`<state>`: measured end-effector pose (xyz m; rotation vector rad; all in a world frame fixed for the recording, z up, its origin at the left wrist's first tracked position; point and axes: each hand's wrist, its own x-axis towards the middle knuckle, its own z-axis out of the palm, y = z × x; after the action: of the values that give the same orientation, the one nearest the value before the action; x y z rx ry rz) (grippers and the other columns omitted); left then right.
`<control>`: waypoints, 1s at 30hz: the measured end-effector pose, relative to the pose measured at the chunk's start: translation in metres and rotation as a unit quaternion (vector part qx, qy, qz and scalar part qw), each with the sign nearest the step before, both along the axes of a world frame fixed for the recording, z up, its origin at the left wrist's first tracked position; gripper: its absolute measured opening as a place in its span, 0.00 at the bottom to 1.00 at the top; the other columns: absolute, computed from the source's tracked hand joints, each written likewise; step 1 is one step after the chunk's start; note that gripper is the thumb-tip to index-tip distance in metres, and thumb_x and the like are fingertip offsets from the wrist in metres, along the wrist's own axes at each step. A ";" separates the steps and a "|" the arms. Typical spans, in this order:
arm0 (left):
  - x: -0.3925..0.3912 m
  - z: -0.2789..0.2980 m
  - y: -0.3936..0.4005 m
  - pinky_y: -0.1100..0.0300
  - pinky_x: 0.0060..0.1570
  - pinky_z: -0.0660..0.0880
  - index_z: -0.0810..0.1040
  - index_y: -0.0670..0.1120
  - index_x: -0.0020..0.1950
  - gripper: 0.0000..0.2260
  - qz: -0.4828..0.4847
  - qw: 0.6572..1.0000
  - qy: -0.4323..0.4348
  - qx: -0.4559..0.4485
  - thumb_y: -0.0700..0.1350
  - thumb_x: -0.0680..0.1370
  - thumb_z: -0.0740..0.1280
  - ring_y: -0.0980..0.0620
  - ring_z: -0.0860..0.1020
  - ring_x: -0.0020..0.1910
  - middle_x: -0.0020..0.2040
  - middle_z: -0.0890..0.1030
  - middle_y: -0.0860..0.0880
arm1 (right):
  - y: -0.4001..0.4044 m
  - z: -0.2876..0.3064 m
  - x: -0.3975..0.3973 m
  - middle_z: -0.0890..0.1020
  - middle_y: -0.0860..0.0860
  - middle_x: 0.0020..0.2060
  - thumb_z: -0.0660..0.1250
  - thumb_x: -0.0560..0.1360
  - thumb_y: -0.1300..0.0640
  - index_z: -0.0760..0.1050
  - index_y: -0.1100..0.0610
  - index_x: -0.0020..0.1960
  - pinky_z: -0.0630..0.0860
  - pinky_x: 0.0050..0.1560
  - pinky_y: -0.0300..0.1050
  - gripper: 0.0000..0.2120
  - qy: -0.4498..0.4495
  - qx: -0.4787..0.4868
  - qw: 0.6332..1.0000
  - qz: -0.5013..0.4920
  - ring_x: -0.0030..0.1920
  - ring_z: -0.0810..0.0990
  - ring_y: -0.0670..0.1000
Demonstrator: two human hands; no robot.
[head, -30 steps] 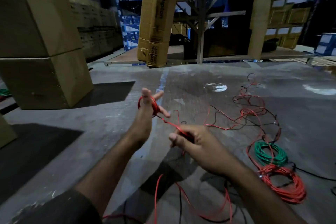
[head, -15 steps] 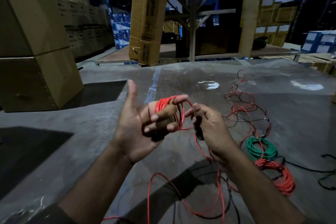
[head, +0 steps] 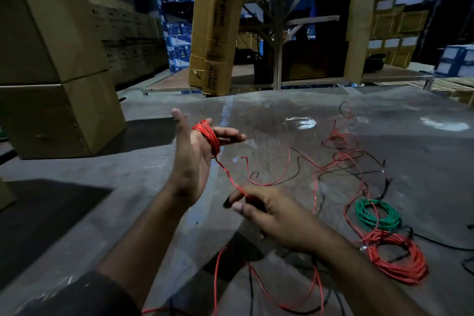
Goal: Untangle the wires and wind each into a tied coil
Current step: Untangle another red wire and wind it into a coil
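Grey, scuffed concrete floor (head: 295, 115) stretches ahead to a low wooden pallet platform (head: 179, 79) at its far edge, with stacked brown cardboard boxes (head: 51, 59) closing the left side and broad bare room in the middle. Over that middle the left hand (head: 195, 159) is raised, fingers straight and thumb up, a small coil of thin red plastic-coated wire (head: 207, 136) looped round its fingers. From the coil a taut strand runs down to the right hand (head: 277, 215), which pinches it between thumb and fingertips. Loose red and black wires (head: 341, 159) sprawl tangled across the floor to the right. Near the right edge lie a wound green wire coil (head: 377, 215) and, just beside it, a larger orange-red wire coil (head: 400, 256).
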<state>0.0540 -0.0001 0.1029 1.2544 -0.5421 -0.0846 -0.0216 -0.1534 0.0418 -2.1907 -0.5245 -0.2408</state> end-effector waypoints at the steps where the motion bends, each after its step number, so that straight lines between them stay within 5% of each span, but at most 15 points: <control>1: -0.001 -0.004 -0.001 0.46 0.76 0.55 0.73 0.56 0.62 0.34 -0.002 0.999 -0.016 0.044 0.72 0.74 0.37 0.47 0.81 0.60 0.55 0.84 0.42 | -0.001 0.005 -0.001 0.83 0.43 0.43 0.62 0.80 0.48 0.80 0.48 0.52 0.79 0.45 0.45 0.08 -0.046 0.024 0.998 -0.028 0.42 0.80 0.41; 4: -0.007 -0.013 -0.002 0.46 0.74 0.58 0.77 0.68 0.58 0.37 -0.027 0.982 -0.062 0.176 0.82 0.64 0.41 0.48 0.77 0.66 0.62 0.82 0.48 | -0.011 0.014 -0.001 0.82 0.45 0.40 0.63 0.79 0.44 0.80 0.51 0.48 0.76 0.41 0.41 0.13 -0.143 0.099 0.979 -0.108 0.41 0.80 0.42; 8: -0.015 -0.026 -0.004 0.60 0.48 0.73 0.76 0.54 0.61 0.47 -0.112 0.949 -0.101 0.278 0.84 0.61 0.42 0.41 0.81 0.38 0.39 0.83 0.45 | -0.027 0.015 0.005 0.80 0.44 0.38 0.65 0.79 0.50 0.79 0.52 0.46 0.72 0.40 0.35 0.08 -0.204 0.145 0.947 -0.204 0.41 0.79 0.42; 12: -0.026 -0.018 -0.006 0.58 0.45 0.76 0.80 0.38 0.61 0.55 -0.191 0.959 0.005 0.209 0.81 0.65 0.39 0.51 0.74 0.29 0.25 0.68 0.49 | -0.040 0.010 0.013 0.77 0.50 0.36 0.67 0.76 0.43 0.77 0.53 0.42 0.71 0.38 0.42 0.14 -0.208 0.173 0.931 -0.244 0.37 0.75 0.48; 16: -0.040 -0.005 -0.004 0.59 0.46 0.78 0.79 0.32 0.60 0.53 -0.325 0.935 0.140 -0.016 0.76 0.73 0.38 0.55 0.58 0.20 0.23 0.57 0.49 | -0.031 -0.002 0.022 0.79 0.49 0.39 0.59 0.80 0.42 0.77 0.50 0.45 0.74 0.41 0.50 0.15 -0.170 0.173 0.954 -0.174 0.40 0.77 0.48; 20: -0.034 0.002 0.002 0.54 0.61 0.75 0.73 0.30 0.67 0.50 -0.267 0.937 0.140 -0.175 0.75 0.76 0.45 0.56 0.65 0.25 0.33 0.69 0.48 | -0.028 -0.022 0.029 0.74 0.43 0.30 0.58 0.79 0.51 0.77 0.50 0.44 0.66 0.34 0.44 0.11 -0.024 0.124 0.985 -0.119 0.31 0.69 0.42; 23: -0.024 0.008 0.005 0.51 0.72 0.66 0.77 0.30 0.63 0.51 -0.186 0.962 0.087 -0.179 0.76 0.75 0.44 0.49 0.76 0.42 0.33 0.74 0.45 | -0.022 -0.028 0.025 0.80 0.42 0.35 0.55 0.77 0.41 0.74 0.50 0.46 0.75 0.39 0.48 0.16 0.004 -0.023 0.989 -0.143 0.37 0.78 0.46; 26: -0.012 0.011 0.006 0.57 0.69 0.66 0.69 0.32 0.70 0.51 -0.107 0.984 0.041 -0.136 0.75 0.74 0.39 0.50 0.76 0.46 0.44 0.83 0.43 | -0.020 -0.030 0.022 0.81 0.52 0.41 0.56 0.78 0.43 0.73 0.52 0.48 0.77 0.44 0.55 0.14 -0.008 -0.196 0.972 -0.128 0.43 0.80 0.56; 28: -0.003 0.010 0.004 0.53 0.67 0.68 0.58 0.36 0.77 0.48 -0.034 0.996 -0.001 -0.077 0.74 0.75 0.37 0.50 0.77 0.45 0.56 0.84 0.46 | -0.021 -0.026 0.019 0.81 0.51 0.42 0.54 0.78 0.43 0.73 0.52 0.49 0.76 0.44 0.55 0.15 -0.035 -0.200 0.973 -0.114 0.45 0.80 0.56; 30: 0.004 0.002 0.000 0.46 0.75 0.55 0.55 0.50 0.79 0.45 0.032 0.998 -0.055 0.026 0.77 0.71 0.39 0.50 0.82 0.52 0.56 0.84 0.58 | -0.020 -0.017 0.014 0.81 0.48 0.40 0.53 0.78 0.41 0.73 0.50 0.49 0.76 0.43 0.53 0.16 -0.078 -0.146 0.981 -0.103 0.43 0.80 0.52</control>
<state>0.0577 0.0001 0.1053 1.3325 -0.5964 0.0248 -0.0078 -0.1729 0.0249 -2.5307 -0.4393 -0.4761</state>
